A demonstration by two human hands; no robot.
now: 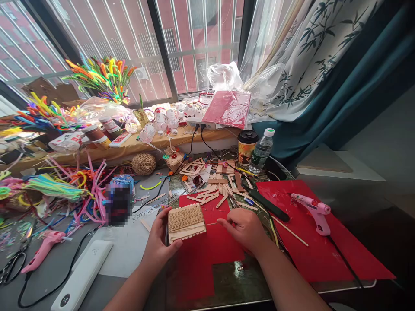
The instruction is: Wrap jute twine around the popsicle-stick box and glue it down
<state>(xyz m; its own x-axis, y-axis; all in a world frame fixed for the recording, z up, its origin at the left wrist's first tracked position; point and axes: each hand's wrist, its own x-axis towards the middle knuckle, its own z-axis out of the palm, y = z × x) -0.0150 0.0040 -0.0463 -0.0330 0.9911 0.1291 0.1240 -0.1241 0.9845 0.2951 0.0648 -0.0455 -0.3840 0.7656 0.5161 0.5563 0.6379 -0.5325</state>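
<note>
My left hand (158,244) grips a small box of craft sticks (186,223) wound with brown twine, holding it above the red paper (201,255) at the table's front. My right hand (244,229) pinches the loose end of the twine (212,223) just to the right of the box, pulled taut. Loose craft sticks (220,190) lie scattered behind the box.
A pink glue gun (313,211) rests on a red sheet (327,242) at right. Another pink glue gun (42,250), scissors (11,265) and a white power strip (82,274) lie at left. A twine ball (143,163), a cup (247,147), a water bottle (261,150) and pipe cleaners (65,185) stand behind.
</note>
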